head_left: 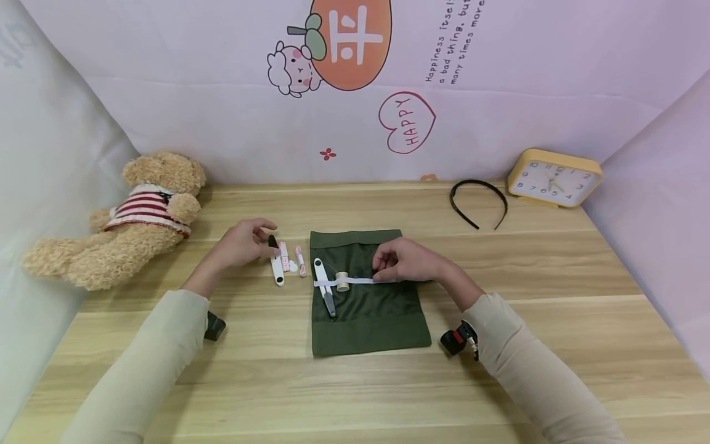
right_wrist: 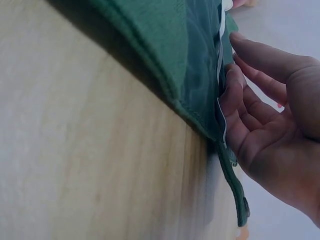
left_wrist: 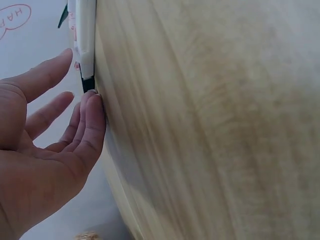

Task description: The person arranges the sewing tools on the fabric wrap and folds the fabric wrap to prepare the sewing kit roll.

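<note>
My left hand [head_left: 248,242] is beside a slim white tool with a black end [head_left: 277,270]. In the left wrist view its fingertips touch the black end [left_wrist: 88,84], thumb held apart. A green cloth pouch [head_left: 368,336] lies unfolded to the right. Across it runs a white elastic band [head_left: 360,281], over a thread spool [head_left: 342,285] and a white and grey tool [head_left: 324,287]. My right hand [head_left: 407,259] is over the pouch's right side, bent fingers against the band, thumb apart from them in the right wrist view.
A folded pink-and-white measuring tape [head_left: 285,256], a small white piece [head_left: 293,266] and a pink-and-white bundle [head_left: 301,261] lie between the left hand and the pouch. A teddy bear [head_left: 144,228] lies left. Behind on the right are a headband [head_left: 456,206] and a yellow clock [head_left: 554,179].
</note>
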`<state>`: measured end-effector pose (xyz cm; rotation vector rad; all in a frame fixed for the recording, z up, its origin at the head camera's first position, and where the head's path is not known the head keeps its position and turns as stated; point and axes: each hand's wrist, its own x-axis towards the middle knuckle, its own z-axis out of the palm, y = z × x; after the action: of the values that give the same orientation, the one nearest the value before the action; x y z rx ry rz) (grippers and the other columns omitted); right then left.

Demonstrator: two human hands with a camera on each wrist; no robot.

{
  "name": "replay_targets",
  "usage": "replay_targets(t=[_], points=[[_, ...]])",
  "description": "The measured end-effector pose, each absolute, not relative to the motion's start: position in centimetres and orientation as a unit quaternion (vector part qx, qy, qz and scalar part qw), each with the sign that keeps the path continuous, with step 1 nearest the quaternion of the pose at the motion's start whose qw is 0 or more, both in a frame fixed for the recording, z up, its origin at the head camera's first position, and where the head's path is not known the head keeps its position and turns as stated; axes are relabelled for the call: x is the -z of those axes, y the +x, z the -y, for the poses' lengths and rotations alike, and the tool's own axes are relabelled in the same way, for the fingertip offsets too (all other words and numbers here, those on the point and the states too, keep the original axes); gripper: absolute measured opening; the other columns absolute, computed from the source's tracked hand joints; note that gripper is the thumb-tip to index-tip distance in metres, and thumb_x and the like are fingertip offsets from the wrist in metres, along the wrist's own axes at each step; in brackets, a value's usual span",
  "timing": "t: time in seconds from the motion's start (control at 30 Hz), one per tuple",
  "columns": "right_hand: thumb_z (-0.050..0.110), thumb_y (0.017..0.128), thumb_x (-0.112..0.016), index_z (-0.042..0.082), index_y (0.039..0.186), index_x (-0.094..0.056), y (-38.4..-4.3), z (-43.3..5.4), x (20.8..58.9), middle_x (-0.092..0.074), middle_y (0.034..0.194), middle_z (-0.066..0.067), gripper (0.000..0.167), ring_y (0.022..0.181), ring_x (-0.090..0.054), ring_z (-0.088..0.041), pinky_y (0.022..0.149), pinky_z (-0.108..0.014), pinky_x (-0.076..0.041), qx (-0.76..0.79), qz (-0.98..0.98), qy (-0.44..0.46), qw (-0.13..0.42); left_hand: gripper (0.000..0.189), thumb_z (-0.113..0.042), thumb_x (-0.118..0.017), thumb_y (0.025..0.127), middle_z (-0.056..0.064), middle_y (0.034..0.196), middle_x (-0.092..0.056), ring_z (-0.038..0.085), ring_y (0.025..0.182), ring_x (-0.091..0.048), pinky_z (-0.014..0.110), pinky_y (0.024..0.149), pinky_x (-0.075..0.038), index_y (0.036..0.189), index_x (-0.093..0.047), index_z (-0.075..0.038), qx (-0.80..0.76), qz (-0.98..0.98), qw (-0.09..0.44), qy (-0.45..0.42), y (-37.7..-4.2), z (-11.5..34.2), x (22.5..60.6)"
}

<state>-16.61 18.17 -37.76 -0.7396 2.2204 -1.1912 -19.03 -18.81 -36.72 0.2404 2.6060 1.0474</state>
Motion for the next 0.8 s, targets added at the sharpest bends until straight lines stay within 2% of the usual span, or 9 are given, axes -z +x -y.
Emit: replay_targets(t=[0.23,0.4,0.6,0.8], points=[[0.009,0.090,-0.078,0.000,0.097,-0.068,-16.8,-17.9,37.7,-0.066,0.085,-0.005,0.016,0.077,-0.059,-0.019,0.066,-0.029,-0.050,0.425,-0.821,-0.278,0.262,0.064,-0.019,-0.078,0.091,0.022,0.121,-0.056,0.033,0.103,-0.053,0.042,0.085,-0.046,0.144,-0.049,0.002,-0.351,-0.917,0.173,0.079,-19.4,18.7,36.9],[0.009,0.089,-0.079,0.001,0.097,-0.069,-16.9,-17.7,37.6,-0.065,0.086,-0.005,0.015,0.079,-0.059,-0.019,0.069,-0.030,-0.049,0.414,-0.825,-0.275,0.270,0.065,-0.019,-0.077,0.091,0.017,0.112,-0.058,0.029,0.098,-0.052,0.040,0.087,-0.043,0.141,-0.048,0.010,-0.345,-0.918,0.179,0.075,-19.5,18.6,36.9],[0.007,0.088,-0.080,0.003,0.098,-0.069,-17.0,-17.5,37.6,-0.064,0.087,-0.004,0.016,0.080,-0.057,-0.018,0.071,-0.031,-0.048,0.396,-0.833,-0.277,0.270,0.055,-0.020,-0.077,0.091,0.015,0.107,-0.058,0.028,0.094,-0.052,0.040,0.084,-0.043,0.133,-0.055,0.009,-0.335,-0.923,0.176,0.075,-19.6,18.2,36.8],[0.006,0.086,-0.081,0.004,0.096,-0.071,-17.0,-17.4,37.6,-0.062,0.085,-0.003,0.014,0.079,-0.054,-0.019,0.071,-0.032,-0.047,0.390,-0.836,-0.269,0.276,0.056,-0.017,-0.076,0.091,0.019,0.113,-0.059,0.031,0.100,-0.054,0.042,0.087,-0.045,0.135,-0.053,0.008,-0.331,-0.923,0.184,0.075,-19.7,17.7,36.6]])
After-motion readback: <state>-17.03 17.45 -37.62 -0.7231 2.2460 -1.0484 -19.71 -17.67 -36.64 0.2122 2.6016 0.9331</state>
